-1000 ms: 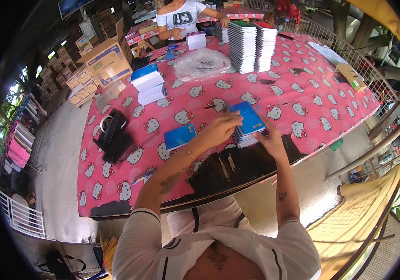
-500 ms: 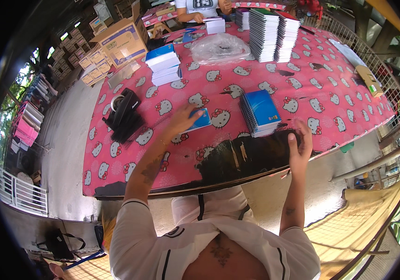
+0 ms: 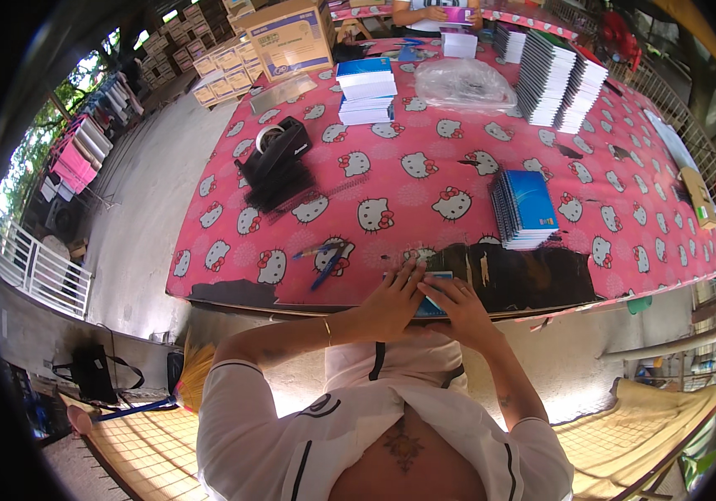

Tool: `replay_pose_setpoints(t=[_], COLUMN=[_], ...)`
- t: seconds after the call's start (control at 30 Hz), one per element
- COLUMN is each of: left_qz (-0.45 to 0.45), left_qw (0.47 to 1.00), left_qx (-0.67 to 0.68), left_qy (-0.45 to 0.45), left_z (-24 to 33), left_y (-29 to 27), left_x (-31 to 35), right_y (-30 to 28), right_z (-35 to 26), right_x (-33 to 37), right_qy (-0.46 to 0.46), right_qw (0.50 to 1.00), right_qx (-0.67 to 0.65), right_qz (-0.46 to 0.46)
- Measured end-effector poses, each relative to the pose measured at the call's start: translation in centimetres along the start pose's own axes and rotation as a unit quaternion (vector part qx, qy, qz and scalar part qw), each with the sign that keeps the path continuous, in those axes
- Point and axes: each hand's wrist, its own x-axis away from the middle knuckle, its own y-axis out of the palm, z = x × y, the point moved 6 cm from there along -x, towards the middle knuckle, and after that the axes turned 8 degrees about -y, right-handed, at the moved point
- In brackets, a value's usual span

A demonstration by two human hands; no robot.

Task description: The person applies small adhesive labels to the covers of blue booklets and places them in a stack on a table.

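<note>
Both hands lie palm down, close together, forearms angled inward.

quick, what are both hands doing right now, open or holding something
Left hand: open, fingers extended over the blue notebook.
Right hand: on the same notebook; whether it grips cannot be told.

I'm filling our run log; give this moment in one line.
left hand: on blue cover; right hand: same cover; cover: table's near edge; spiral notebook stack: untouched, farther right
</note>
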Motion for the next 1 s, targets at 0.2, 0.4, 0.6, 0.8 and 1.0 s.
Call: replay_pose_setpoints(t=[0.2,0.4,0.6,0.8,1.0], left_qz=[0.038,0.072,0.329,0.320,0.325], left_qw=[0.994,0.886,0.855,0.855,0.845], left_qx=[0.103,0.450,0.383,0.367,0.381], left_qy=[0.017,-0.089,-0.121,-0.179,-0.187], left_z=[-0.9,-7.0,-7.3,-7.0,-6.6], left_y=[-0.8,-4.7,-3.2,-1.8,-1.3], left_x=[2.3,-2.2,-0.9,-2.1,-1.9], right_y=[0.5,-0.4,1.9,2.4,2.6], right_z=[0.1,4.8,6.1,8.4,9.3], right_x=[1.5,-3.0,-3.8,-4.3,-4.2], right_qy=[0.029,0.149,0.166,0.180,0.195], right_qw=[0.998,0.910,0.867,0.860,0.852], right_qx=[-0.047,-0.344,-0.360,-0.349,-0.381], right_qz=[0.036,0.178,0.301,0.326,0.301])
